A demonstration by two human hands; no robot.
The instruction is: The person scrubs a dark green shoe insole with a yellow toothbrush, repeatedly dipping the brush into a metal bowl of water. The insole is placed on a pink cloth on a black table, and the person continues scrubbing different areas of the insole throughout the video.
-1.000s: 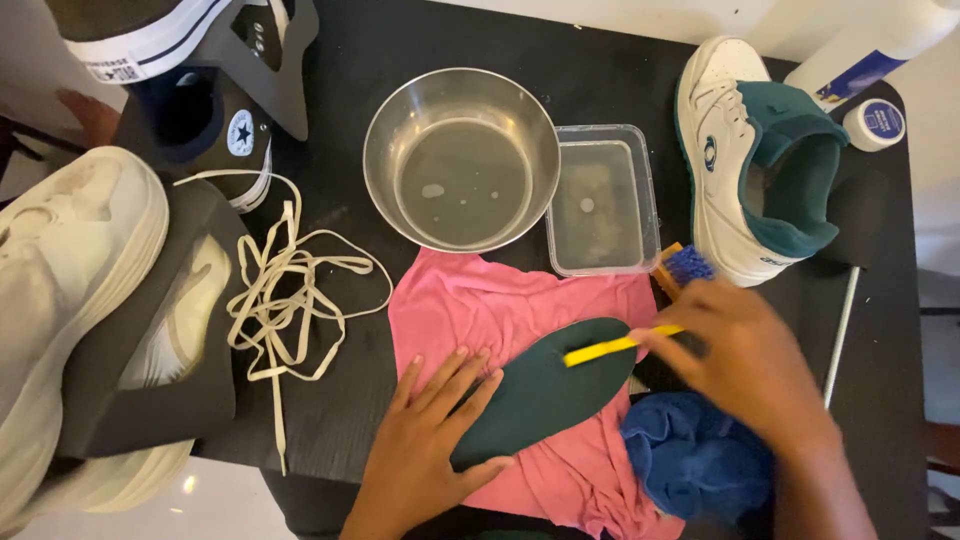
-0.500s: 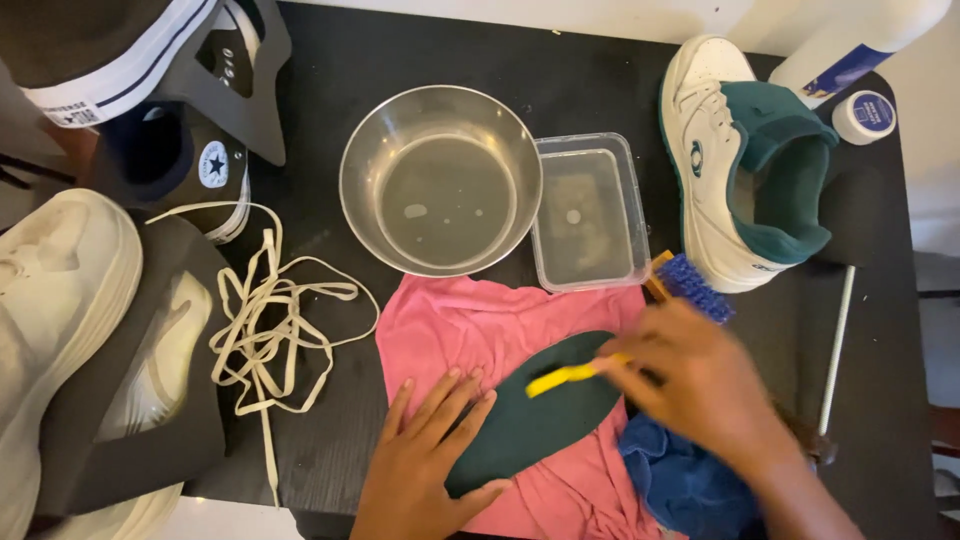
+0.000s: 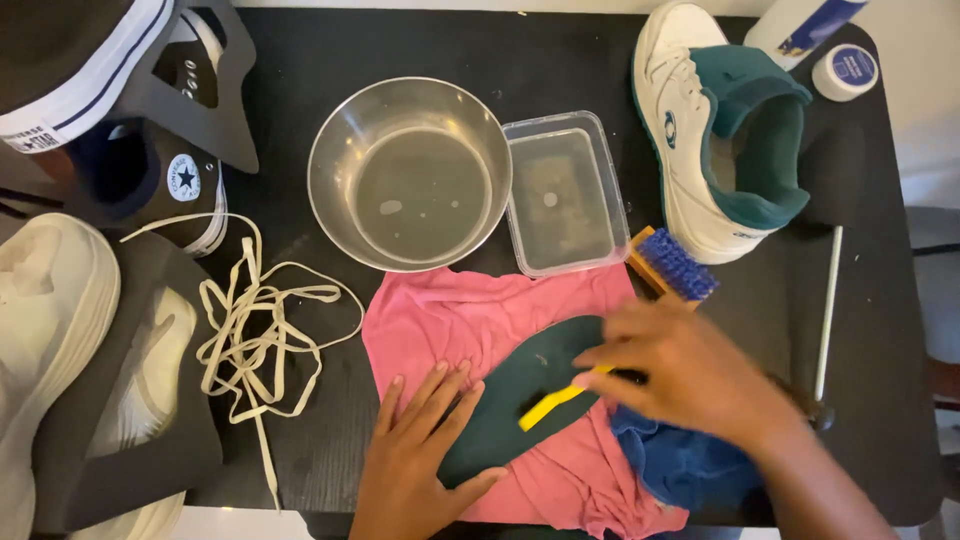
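A: What are the hands doing?

B: The left hand [image 3: 420,450] is lying flat and open, fingers spread, pressing on the near end of the dark green insole [image 3: 520,395]. It is not gripping anything. I judge it is pinning the insole so it is not sliding about.

A: And the other?

B: The right hand [image 3: 690,375] is closing around a small yellow-handled brush [image 3: 553,405], fingers curled on the handle, which is sticking out leftward and lying across the insole's middle. The hand is blurring, so the brush head is not showing clearly.

A: Where is the insole sitting?

B: It is lying slantwise on a pink cloth [image 3: 450,315] spread over the black table [image 3: 560,70], near the front edge. The cloth is probably there for catching wet and dirt under the work.

A: What is standing around it?

B: Just behind the cloth, a metal bowl [image 3: 410,175] and a clear plastic tub [image 3: 565,190] are sitting side by side, both looking as if they are holding cloudy liquid, close enough for dipping. A wooden brush with blue bristles [image 3: 672,265] is lying just beside the tub's corner. A blue cloth [image 3: 680,465] is bunching under the right wrist.

A: And the shoes?

B: A white and green sneaker [image 3: 720,140] is resting at the far right. Loose white laces [image 3: 260,330] are tangling left of the cloth, with dark high-top sneakers [image 3: 150,170] and a white sneaker [image 3: 45,330] beyond them.
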